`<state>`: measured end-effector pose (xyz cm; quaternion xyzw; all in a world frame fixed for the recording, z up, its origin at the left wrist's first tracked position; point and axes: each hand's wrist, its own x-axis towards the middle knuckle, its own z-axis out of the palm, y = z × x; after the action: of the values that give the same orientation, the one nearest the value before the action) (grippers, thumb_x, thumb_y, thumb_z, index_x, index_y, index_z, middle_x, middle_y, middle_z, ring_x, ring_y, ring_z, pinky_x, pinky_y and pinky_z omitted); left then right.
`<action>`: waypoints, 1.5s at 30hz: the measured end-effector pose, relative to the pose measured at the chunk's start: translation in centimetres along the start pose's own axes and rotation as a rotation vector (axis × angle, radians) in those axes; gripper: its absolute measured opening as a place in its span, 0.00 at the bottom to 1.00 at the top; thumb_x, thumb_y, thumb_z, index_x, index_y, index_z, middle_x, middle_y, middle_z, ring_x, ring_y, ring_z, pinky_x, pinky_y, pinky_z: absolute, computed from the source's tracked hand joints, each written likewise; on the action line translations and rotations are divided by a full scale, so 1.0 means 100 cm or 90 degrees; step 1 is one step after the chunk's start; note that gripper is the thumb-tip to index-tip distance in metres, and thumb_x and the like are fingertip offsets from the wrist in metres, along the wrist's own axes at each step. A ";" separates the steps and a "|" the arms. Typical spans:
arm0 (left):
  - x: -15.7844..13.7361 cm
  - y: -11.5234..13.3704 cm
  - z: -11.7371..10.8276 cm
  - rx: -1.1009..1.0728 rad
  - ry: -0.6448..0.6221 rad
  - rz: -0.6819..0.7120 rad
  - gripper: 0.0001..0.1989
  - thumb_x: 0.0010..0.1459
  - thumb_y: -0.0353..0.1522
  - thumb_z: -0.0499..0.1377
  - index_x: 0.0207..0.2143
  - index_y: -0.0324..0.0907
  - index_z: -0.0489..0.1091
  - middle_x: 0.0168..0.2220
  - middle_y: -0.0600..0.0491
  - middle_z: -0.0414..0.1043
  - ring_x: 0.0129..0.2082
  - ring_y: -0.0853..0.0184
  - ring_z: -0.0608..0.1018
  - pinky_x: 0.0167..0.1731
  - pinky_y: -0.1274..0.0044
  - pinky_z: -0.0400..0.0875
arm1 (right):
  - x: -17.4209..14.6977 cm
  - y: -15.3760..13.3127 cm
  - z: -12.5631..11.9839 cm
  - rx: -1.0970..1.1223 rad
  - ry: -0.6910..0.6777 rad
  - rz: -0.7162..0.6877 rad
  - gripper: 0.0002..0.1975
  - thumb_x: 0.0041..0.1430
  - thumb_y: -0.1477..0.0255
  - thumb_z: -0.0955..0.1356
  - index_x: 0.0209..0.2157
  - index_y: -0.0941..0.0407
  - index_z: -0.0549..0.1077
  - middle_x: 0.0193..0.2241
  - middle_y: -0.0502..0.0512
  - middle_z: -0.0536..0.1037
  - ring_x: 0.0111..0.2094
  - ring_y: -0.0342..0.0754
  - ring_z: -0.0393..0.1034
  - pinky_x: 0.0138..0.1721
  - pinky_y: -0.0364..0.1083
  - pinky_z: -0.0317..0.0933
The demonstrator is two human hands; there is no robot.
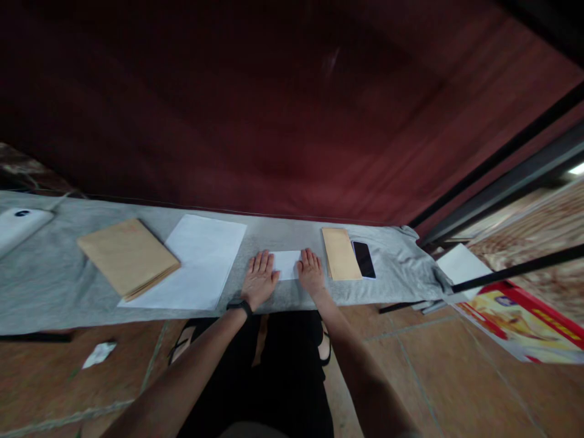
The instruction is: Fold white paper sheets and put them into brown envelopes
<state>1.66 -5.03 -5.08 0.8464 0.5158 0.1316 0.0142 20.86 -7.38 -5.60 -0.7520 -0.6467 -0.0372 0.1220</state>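
A small white piece of paper (287, 265), perhaps folded, lies on the grey cloth in front of me. My left hand (260, 281) presses flat over its left end, fingers stretched out. Over the right end rests my right hand (311, 272), palm down, also with its fingers extended. Both palms hide the paper's ends. To the right is a stack of tan envelopes (341, 254), apart from my right hand. Large white sheets (207, 261) lie to the left of my left hand, partly under a pile of bigger brown envelopes (129, 257).
A phone (364, 260) lies beside the tan envelopes. The grey cloth (283, 234) covers a narrow bench against a dark red panel (274, 121). A white device (20, 228) sits at the far left. Below right are a red and yellow box (524, 322) and black metal bars (520, 267).
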 end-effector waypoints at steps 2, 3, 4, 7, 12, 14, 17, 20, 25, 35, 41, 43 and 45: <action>0.000 0.000 0.001 -0.001 0.006 0.001 0.32 0.67 0.40 0.45 0.67 0.31 0.55 0.70 0.39 0.51 0.71 0.52 0.52 0.68 0.60 0.42 | -0.003 -0.008 -0.001 0.005 0.026 -0.012 0.27 0.72 0.69 0.55 0.68 0.63 0.55 0.68 0.65 0.57 0.68 0.55 0.52 0.66 0.56 0.47; 0.000 0.000 0.002 -0.003 0.006 -0.001 0.31 0.67 0.40 0.45 0.67 0.31 0.55 0.70 0.39 0.51 0.71 0.52 0.52 0.68 0.60 0.43 | -0.006 -0.013 -0.001 0.012 0.033 -0.034 0.27 0.72 0.68 0.55 0.68 0.63 0.55 0.68 0.64 0.56 0.68 0.55 0.52 0.66 0.56 0.47; -0.001 -0.001 0.002 -0.004 0.006 -0.002 0.31 0.67 0.40 0.45 0.67 0.31 0.55 0.70 0.39 0.51 0.71 0.53 0.52 0.68 0.60 0.43 | -0.009 -0.018 -0.001 0.021 0.032 -0.063 0.27 0.72 0.68 0.55 0.68 0.61 0.55 0.68 0.63 0.56 0.68 0.54 0.51 0.66 0.56 0.48; -0.002 -0.001 0.003 -0.007 0.006 -0.003 0.31 0.67 0.39 0.45 0.68 0.32 0.55 0.70 0.41 0.51 0.71 0.54 0.52 0.69 0.61 0.43 | -0.020 -0.031 0.004 0.037 0.012 -0.130 0.26 0.73 0.66 0.56 0.68 0.59 0.57 0.68 0.60 0.58 0.68 0.53 0.52 0.65 0.54 0.48; -0.011 -0.003 0.003 -0.013 0.003 -0.021 0.31 0.68 0.39 0.44 0.68 0.32 0.53 0.70 0.41 0.50 0.71 0.58 0.52 0.69 0.63 0.44 | -0.032 -0.038 0.013 0.005 0.031 -0.114 0.26 0.72 0.66 0.57 0.67 0.60 0.58 0.68 0.65 0.56 0.68 0.55 0.52 0.66 0.56 0.46; -0.017 -0.003 0.002 -0.020 0.005 -0.027 0.31 0.68 0.39 0.44 0.68 0.31 0.52 0.70 0.41 0.50 0.71 0.58 0.52 0.69 0.62 0.45 | -0.033 -0.038 0.016 -0.005 0.044 -0.109 0.26 0.72 0.67 0.57 0.68 0.60 0.57 0.69 0.66 0.55 0.68 0.55 0.51 0.66 0.57 0.45; -0.028 -0.003 0.000 -0.034 0.013 -0.027 0.31 0.68 0.39 0.44 0.68 0.31 0.53 0.69 0.39 0.52 0.71 0.57 0.53 0.68 0.62 0.48 | -0.033 -0.037 0.018 -0.016 0.057 -0.106 0.27 0.72 0.66 0.57 0.68 0.59 0.56 0.69 0.66 0.54 0.68 0.56 0.51 0.66 0.57 0.45; -0.042 -0.003 -0.003 -0.052 0.032 -0.010 0.31 0.67 0.38 0.45 0.68 0.30 0.53 0.68 0.37 0.53 0.70 0.56 0.55 0.67 0.61 0.51 | -0.033 -0.037 0.019 -0.018 0.065 -0.105 0.27 0.72 0.66 0.57 0.69 0.58 0.55 0.69 0.65 0.54 0.68 0.56 0.52 0.66 0.57 0.45; -0.068 -0.010 -0.017 -0.078 0.024 0.034 0.28 0.67 0.37 0.47 0.65 0.31 0.59 0.66 0.37 0.59 0.68 0.55 0.59 0.65 0.61 0.57 | -0.034 -0.036 0.020 -0.022 0.067 -0.113 0.27 0.72 0.65 0.55 0.68 0.58 0.56 0.69 0.65 0.55 0.68 0.56 0.51 0.65 0.57 0.45; -0.096 -0.106 -0.093 -0.192 0.212 -0.184 0.20 0.67 0.37 0.47 0.56 0.43 0.69 0.53 0.45 0.73 0.55 0.58 0.72 0.58 0.63 0.66 | -0.035 -0.036 0.023 -0.037 0.068 -0.102 0.27 0.72 0.63 0.55 0.68 0.59 0.57 0.68 0.65 0.56 0.68 0.56 0.52 0.65 0.57 0.45; -0.112 -0.200 -0.113 -0.145 0.327 -0.515 0.21 0.62 0.38 0.50 0.52 0.38 0.69 0.48 0.41 0.70 0.54 0.51 0.71 0.55 0.60 0.64 | -0.035 -0.037 0.023 -0.036 0.066 -0.096 0.28 0.72 0.63 0.55 0.68 0.58 0.57 0.68 0.64 0.57 0.67 0.56 0.54 0.65 0.58 0.46; -0.114 -0.224 -0.113 -0.111 0.305 -0.581 0.24 0.60 0.41 0.51 0.54 0.35 0.66 0.49 0.39 0.70 0.55 0.49 0.69 0.57 0.58 0.61 | -0.035 -0.037 0.023 -0.038 0.065 -0.094 0.28 0.72 0.63 0.55 0.68 0.58 0.57 0.68 0.65 0.57 0.67 0.56 0.54 0.65 0.57 0.46; -0.113 -0.241 -0.110 -0.109 0.239 -0.638 0.27 0.59 0.44 0.53 0.53 0.33 0.65 0.50 0.36 0.70 0.56 0.47 0.68 0.56 0.58 0.61 | -0.035 -0.036 0.023 -0.036 0.067 -0.096 0.28 0.72 0.63 0.55 0.68 0.58 0.58 0.68 0.65 0.57 0.67 0.56 0.53 0.66 0.57 0.45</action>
<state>-26.83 -4.88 -0.65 0.4547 0.8372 0.2995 0.0515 16.48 -9.76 -8.11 -0.7013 -0.6929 -0.1042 0.1312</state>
